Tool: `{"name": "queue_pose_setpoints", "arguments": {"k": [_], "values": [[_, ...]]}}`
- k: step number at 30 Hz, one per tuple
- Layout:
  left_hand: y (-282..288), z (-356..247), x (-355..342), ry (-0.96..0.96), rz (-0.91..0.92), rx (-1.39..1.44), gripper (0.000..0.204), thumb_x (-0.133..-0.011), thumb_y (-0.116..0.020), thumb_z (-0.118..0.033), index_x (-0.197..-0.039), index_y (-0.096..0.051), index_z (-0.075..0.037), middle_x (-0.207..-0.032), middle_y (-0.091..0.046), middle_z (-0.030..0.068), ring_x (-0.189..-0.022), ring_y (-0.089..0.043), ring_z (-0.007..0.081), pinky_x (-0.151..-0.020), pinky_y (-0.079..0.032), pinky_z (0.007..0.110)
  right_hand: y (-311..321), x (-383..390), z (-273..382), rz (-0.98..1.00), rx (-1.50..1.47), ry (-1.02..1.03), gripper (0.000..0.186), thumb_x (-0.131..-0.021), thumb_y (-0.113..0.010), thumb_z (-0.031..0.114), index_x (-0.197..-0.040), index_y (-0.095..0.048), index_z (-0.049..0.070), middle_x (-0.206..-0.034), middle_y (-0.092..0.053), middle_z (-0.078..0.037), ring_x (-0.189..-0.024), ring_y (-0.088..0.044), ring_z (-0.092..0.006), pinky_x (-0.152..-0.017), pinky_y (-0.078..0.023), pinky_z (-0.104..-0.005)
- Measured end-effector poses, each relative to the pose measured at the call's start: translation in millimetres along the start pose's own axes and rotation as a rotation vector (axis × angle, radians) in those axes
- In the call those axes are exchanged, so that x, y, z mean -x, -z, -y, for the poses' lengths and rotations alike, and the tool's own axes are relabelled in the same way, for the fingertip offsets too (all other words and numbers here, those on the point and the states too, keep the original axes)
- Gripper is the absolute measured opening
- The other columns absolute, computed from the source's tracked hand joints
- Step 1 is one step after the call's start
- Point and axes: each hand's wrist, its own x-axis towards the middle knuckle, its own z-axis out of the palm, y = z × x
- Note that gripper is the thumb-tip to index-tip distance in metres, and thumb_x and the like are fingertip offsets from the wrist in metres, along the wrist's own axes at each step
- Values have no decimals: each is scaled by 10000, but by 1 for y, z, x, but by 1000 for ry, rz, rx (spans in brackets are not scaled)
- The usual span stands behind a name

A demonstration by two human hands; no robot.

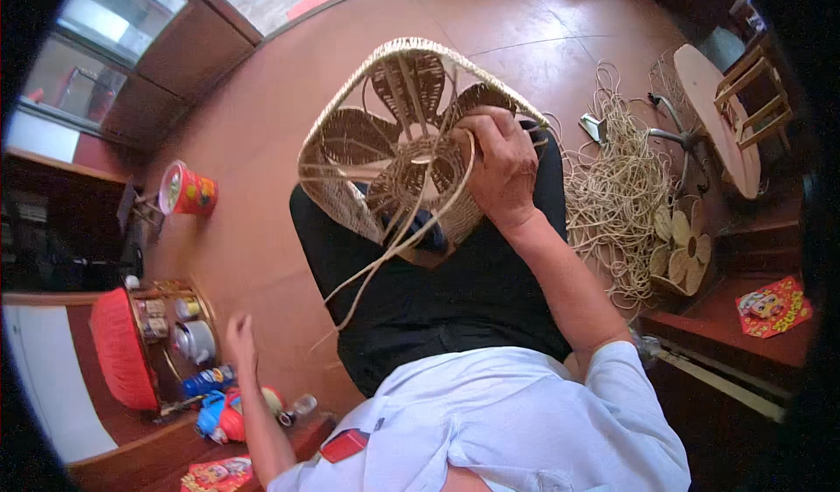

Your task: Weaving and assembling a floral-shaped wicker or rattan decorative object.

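Note:
A woven straw basket [398,50] with flower-petal shapes in its weave rests on my lap over the dark trousers, its open side facing up. My right hand [503,160] is closed on the basket's right side, its fingers curled over the weave near the centre. Loose straw cords [376,263] run from the middle of the basket down toward the left. Out to the left, apart from the basket, my left hand [243,341] is raised with its fingers drawn together. Whatever they hold, if anything, is too small to make out.
A large tangle of straw cord [612,186] lies on the floor to the right, beside a flower-shaped woven piece [687,251] and a tipped round-topped stool [713,116]. At left stand a red bucket [185,190] and a rack with a kettle [194,341].

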Motion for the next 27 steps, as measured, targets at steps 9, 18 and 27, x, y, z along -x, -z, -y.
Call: {"name": "queue_pose_setpoints", "arguments": {"k": [9, 18, 27], "values": [[-116, -351, 65, -671, 451, 215, 374, -1040, -726, -215, -1357, -687, -19, -1148, -756, 224, -1023, -759, 359, -918, -600, 438, -2, 3, 10, 35, 3, -106, 130, -980, -767, 197, -1037, -730, 86, -1057, -713, -116, -1006, -709, -372, -881, -563, -483], [-96, -253, 45, -392, 274, 295, 250, -1124, -609, -142, -1315, -722, -28, -1062, -754, 52, -951, -677, 119, -841, -550, 276, -2, 3, 6, -43, -69, -209, 221, -915, -830, 126, -1023, -640, 96, -991, -676, -115, -958, -703, -375, -826, -567, -465], [31, -82, 24, -271, 246, -859, 300, -1086, -654, -267, -1228, -730, -14, -1009, -726, 234, -985, -692, 428, -916, -557, 539, -5, 5, 2, -60, -113, -224, 212, -871, -832, 97, -978, -649, 107, -1027, -689, -92, -953, -714, -342, -827, -581, -457]]}}
